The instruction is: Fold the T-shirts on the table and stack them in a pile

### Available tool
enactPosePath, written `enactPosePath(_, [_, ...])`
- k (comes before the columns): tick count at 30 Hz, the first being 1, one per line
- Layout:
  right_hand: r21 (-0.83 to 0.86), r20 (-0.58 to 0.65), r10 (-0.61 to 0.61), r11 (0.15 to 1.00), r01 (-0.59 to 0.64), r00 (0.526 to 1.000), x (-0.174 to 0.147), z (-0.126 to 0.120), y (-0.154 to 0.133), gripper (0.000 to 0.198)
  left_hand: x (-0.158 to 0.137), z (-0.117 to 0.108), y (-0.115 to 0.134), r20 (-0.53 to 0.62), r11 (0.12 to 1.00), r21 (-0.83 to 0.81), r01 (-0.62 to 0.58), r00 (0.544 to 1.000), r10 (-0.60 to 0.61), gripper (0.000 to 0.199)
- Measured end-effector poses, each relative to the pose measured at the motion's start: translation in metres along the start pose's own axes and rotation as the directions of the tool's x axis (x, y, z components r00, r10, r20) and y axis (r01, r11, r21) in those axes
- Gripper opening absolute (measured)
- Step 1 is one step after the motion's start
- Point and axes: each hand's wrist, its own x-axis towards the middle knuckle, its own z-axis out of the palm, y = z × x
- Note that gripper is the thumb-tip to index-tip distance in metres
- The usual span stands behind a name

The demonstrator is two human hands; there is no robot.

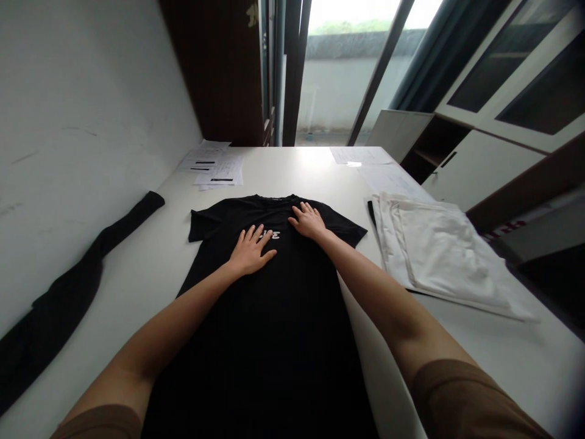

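A black T-shirt (274,317) lies spread out on the white table, its collar at the far end and its lower part running toward me. White lettering on its chest is partly covered by my left hand (251,249), which rests on the cloth with fingers spread. Farther up, near the collar and the right shoulder, my right hand (307,221) presses on the shirt, fingers apart. Neither hand grips anything. The left sleeve (203,224) of the shirt, as I see it, has some creases near it.
Folded white cloth (443,244) is stacked on the table's right side, with a black edge under it. A dark garment (77,286) lies along the left wall. Printed papers (222,167) sit at the far left, more sheets (361,156) at the far right.
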Motion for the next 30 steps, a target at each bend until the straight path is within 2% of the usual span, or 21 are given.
enactPosePath(4, [0.008,-0.017,-0.130,0.991,0.130,0.991,-0.012,0.007,-0.024,0.063,0.013,0.001,-0.001,0.030,1.000,0.006,-0.022,0.999,0.021,0.073])
enactPosePath(7, [0.009,-0.010,-0.090,0.996,0.090,0.996,-0.009,0.010,-0.025,0.068,0.037,0.002,-0.007,0.029,0.998,0.007,-0.060,0.998,0.059,0.067])
enactPosePath(10, [0.004,-0.013,-0.062,0.998,0.062,0.998,0.000,0.010,-0.017,0.074,0.069,0.004,-0.021,0.042,0.999,0.003,-0.040,0.998,0.040,0.066])
enactPosePath(13, [0.002,-0.010,-0.041,0.999,0.041,0.999,0.006,0.010,-0.006,0.080,0.096,0.007,-0.041,0.042,0.999,0.011,0.042,0.998,-0.043,0.069])
enactPosePath(16, [-0.004,-0.012,-0.008,1.000,0.008,1.000,0.010,0.010,0.005,0.082,0.110,0.008,-0.068,0.017,0.989,0.021,0.150,0.989,-0.150,0.071])
enactPosePath(20, [-0.005,-0.030,0.021,1.000,-0.022,0.999,0.016,0.010,0.018,0.080,0.114,0.004,-0.109,0.024,0.959,0.038,0.280,0.959,-0.281,0.075])
enactPosePath(23, [-0.007,-0.039,0.038,0.999,-0.039,0.999,0.018,0.009,0.024,0.079,0.113,-0.002,-0.129,0.026,0.939,0.047,0.340,0.940,-0.341,0.076])
enactPosePath(25, [-0.013,-0.062,0.037,0.999,-0.038,0.997,0.018,0.009,0.024,0.077,0.111,-0.005,-0.131,0.013,0.929,0.062,0.366,0.930,-0.367,0.076])
enactPosePath(27, [-0.017,-0.087,0.031,0.999,-0.033,0.996,0.015,0.008,0.022,0.074,0.109,-0.006,-0.120,-0.028,0.928,0.089,0.361,0.933,-0.360,0.075])
enactPosePath(30, [-0.018,-0.106,0.034,0.999,-0.036,0.994,0.011,0.006,0.017,0.070,0.104,-0.002,-0.091,-0.090,0.966,0.108,0.237,0.970,-0.228,0.072])
